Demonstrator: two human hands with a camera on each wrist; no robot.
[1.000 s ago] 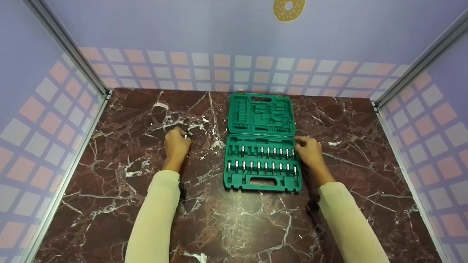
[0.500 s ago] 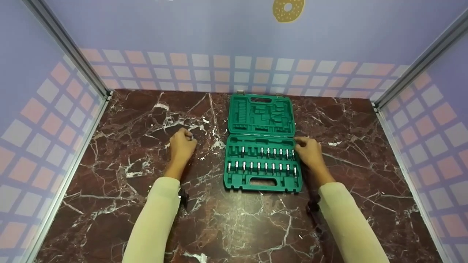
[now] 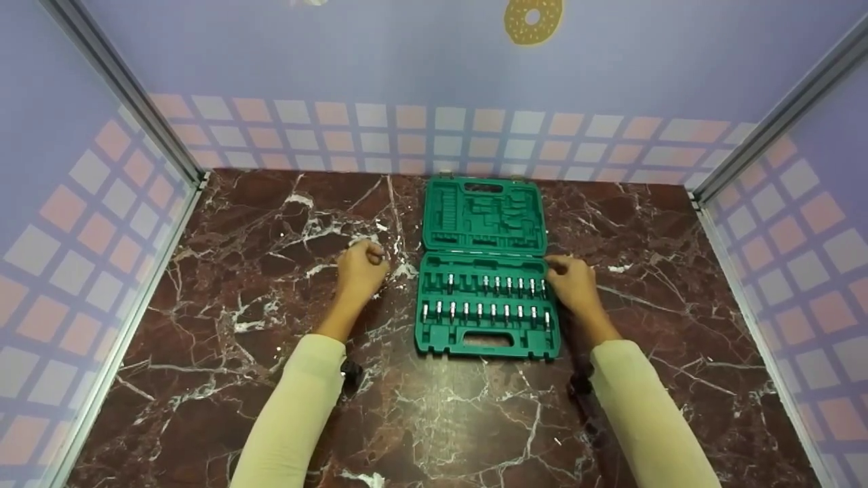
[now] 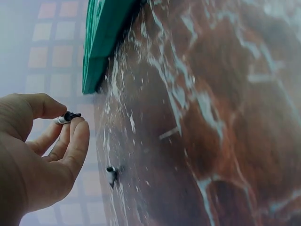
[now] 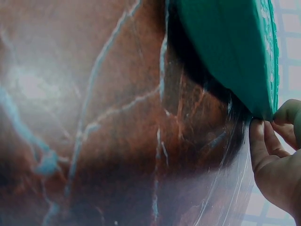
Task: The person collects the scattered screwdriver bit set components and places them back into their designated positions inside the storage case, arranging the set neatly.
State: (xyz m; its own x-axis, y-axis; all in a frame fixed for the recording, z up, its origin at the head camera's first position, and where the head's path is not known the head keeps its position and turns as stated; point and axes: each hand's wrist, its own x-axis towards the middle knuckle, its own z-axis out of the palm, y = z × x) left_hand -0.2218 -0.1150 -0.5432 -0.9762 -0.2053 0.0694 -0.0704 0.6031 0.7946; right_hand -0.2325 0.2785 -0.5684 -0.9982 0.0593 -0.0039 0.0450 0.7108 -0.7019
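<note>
My left hand (image 3: pixel 363 271) is raised left of the green tool case (image 3: pixel 488 263). Between its thumb and fingers it pinches a bit socket (image 4: pixel 67 117), silver at the base with a dark tip. Another bit socket (image 4: pixel 112 175) lies on the marbled tabletop in the left wrist view. The case lies unfolded, its lower half holding two rows of bit sockets (image 3: pixel 479 310), with several slots in the back row vacant. At the case's right edge, my right hand (image 3: pixel 575 283) pinches the rim (image 5: pixel 267 113) between thumb and fingers.
The case lid (image 3: pixel 485 215) leans back flat behind the hinge, near the rear wall (image 3: pixel 434 54). Side panels (image 3: pixel 81 224) bound the marbled table (image 3: pixel 224 379) left and right. White flecks and veins mark its surface.
My left hand has moved to the right toward the case, lifting a bit socket off the table. My right hand stays at the case's edge.
</note>
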